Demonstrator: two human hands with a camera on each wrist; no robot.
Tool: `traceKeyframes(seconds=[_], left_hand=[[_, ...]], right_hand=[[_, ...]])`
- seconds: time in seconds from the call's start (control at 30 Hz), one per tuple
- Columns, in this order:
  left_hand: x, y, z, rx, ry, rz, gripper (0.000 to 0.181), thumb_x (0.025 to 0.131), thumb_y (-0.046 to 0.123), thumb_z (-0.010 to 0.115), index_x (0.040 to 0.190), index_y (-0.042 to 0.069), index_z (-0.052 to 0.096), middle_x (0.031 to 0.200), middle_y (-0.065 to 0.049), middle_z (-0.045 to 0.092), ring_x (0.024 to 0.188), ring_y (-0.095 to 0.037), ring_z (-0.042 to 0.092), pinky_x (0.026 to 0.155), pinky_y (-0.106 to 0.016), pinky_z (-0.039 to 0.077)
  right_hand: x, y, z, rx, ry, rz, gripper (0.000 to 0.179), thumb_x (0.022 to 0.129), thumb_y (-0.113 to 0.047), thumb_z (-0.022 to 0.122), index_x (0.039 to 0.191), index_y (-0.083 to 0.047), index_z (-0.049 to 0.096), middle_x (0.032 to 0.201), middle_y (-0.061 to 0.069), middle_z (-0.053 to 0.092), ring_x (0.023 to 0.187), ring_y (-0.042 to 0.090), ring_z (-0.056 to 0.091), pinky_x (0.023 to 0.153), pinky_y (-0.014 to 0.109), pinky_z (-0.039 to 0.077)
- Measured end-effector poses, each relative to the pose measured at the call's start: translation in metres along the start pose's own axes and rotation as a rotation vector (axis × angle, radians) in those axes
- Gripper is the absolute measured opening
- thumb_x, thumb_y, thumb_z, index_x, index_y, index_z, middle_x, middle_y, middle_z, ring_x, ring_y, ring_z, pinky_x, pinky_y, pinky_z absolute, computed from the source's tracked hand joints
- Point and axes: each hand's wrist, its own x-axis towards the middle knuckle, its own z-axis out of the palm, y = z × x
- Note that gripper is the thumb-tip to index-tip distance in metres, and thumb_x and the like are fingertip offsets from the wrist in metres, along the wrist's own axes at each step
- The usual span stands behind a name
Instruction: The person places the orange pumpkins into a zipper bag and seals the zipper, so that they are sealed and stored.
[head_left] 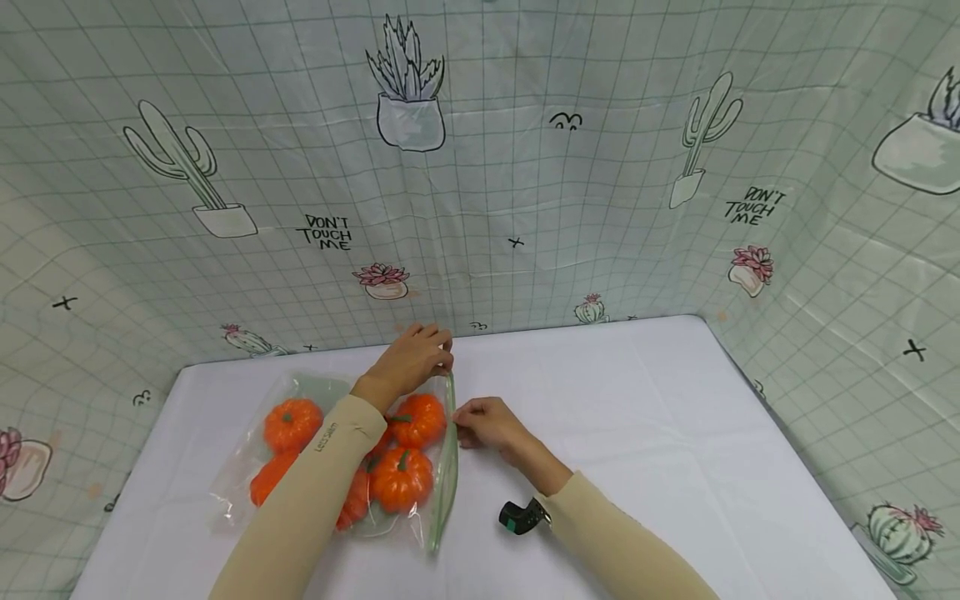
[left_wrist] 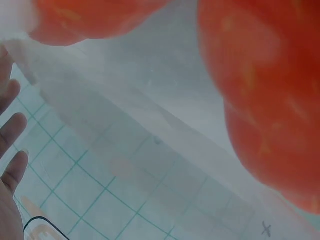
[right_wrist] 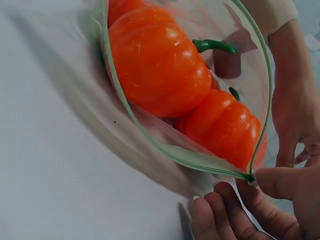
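Note:
A clear zip bag (head_left: 445, 492) with a pale green zip edge lies on the table with several orange toy pumpkins (head_left: 402, 480) inside. Its mouth faces right and gapes in the right wrist view, where a pumpkin (right_wrist: 160, 62) with a green stem shows. At the far end of the zip edge, my left hand (head_left: 411, 360) holds the bag's corner. My right hand (head_left: 489, 423) pinches the zip edge a little nearer to me, with the thumb (right_wrist: 280, 182) against the zip. In the left wrist view, left fingers (left_wrist: 12, 132) appear beside the clear plastic.
A white cloth covers the table (head_left: 615, 417). Behind and beside it hangs a grid-patterned curtain (head_left: 480, 183) with cactus drawings. A small black device (head_left: 520, 517) with a green patch sits by the right sleeve (head_left: 600, 525).

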Motion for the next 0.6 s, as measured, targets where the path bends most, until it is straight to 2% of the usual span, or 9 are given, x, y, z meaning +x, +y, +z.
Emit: traceKeyframes(seconds=[0.3,0.6], left_hand=[[-0.001,0.000,0.000,0.010,-0.001,-0.002,0.009,0.091,0.029,0.076,0.093,0.023,0.082,0.106,-0.001,0.064,0.106,-0.023,0.059,0.099,-0.040,0.047],[-0.001,-0.001,0.000,0.009,-0.014,-0.020,0.009,0.092,0.030,0.076,0.092,0.023,0.082,0.107,-0.001,0.065,0.106,-0.024,0.060,0.101,-0.041,0.048]], right_hand=[[-0.007,0.007,0.001,-0.006,-0.019,0.006,0.020,0.104,-0.009,0.062,0.107,0.008,0.073,0.088,0.007,0.074,0.075,0.011,0.066,0.075,0.031,0.063],[-0.019,0.004,0.002,0.009,-0.058,0.018,0.020,0.104,-0.010,0.063,0.106,0.008,0.072,0.084,0.004,0.072,0.075,0.012,0.066,0.073,0.029,0.062]])
